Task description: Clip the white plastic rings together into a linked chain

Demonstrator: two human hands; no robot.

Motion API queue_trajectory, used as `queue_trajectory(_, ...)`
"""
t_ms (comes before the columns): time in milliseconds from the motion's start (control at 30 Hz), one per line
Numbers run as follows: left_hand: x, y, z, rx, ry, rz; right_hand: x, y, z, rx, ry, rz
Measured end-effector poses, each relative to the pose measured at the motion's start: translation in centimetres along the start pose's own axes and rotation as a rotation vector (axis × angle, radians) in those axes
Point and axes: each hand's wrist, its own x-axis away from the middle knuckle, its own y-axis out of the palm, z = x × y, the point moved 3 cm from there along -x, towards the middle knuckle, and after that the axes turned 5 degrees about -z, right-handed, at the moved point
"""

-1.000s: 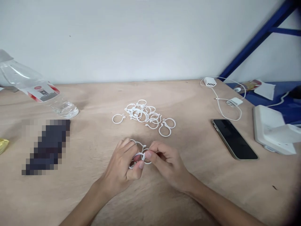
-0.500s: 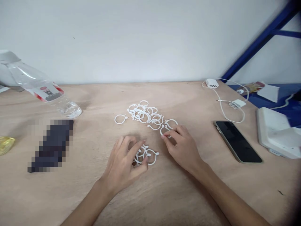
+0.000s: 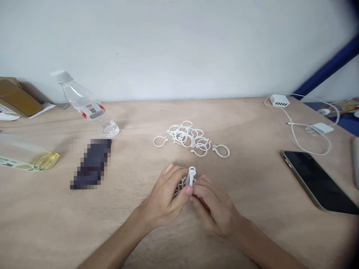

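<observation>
A white plastic curtain ring (image 3: 191, 178) with a small eyelet on top stands edge-on between my hands. My left hand (image 3: 165, 194) pinches it between thumb and fingers. From the right side, my right hand (image 3: 217, 207) grips the same ring with its fingertips, which are partly hidden. Behind my left fingers, several more white rings (image 3: 183, 182) lie on the table, mostly covered. A heap of similar rings (image 3: 183, 137) lies farther back. One single ring (image 3: 160, 146) lies left of the heap and another ring (image 3: 229, 151) right of it.
On the wooden table (image 3: 134, 160) a clear bottle (image 3: 92, 110) and a blurred dark item (image 3: 94, 162) are at left, with a bottle of yellow liquid (image 3: 46, 160) beyond. At right lie a phone (image 3: 319, 181), a white charger (image 3: 279, 100) and its cable. A cardboard box (image 3: 21, 99) stands far left.
My right hand has brought a ring from the heap's right end to my left hand, and both now grip it. My left hand has closed. The view has turned left.
</observation>
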Motion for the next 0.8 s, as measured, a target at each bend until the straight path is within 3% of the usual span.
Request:
queue_trajectory(100,0.0,-0.1,-0.2,-0.049,0.003,0.045,0.0,-0.1,0.0,-0.113,0.083,-0.016)
queue_trajectory(233,-0.1,-0.4,-0.1,-0.231,0.107,0.137,0.3,-0.4,1.0,-0.294,0.375,0.037)
queue_trajectory(400,0.0,-0.2,-0.1,-0.285,0.182,0.131,0.5,-0.5,2.1,-0.564,0.684,0.116)
queue_trajectory(533,0.1,0.1,-0.3,-0.168,0.125,0.068,0.1,-0.3,2.2,-0.733,0.719,0.107)
queue_trajectory(800,0.1,0.6,-0.3,-0.119,0.097,-0.035,-0.2,-0.4,2.2,-0.758,0.741,0.047)
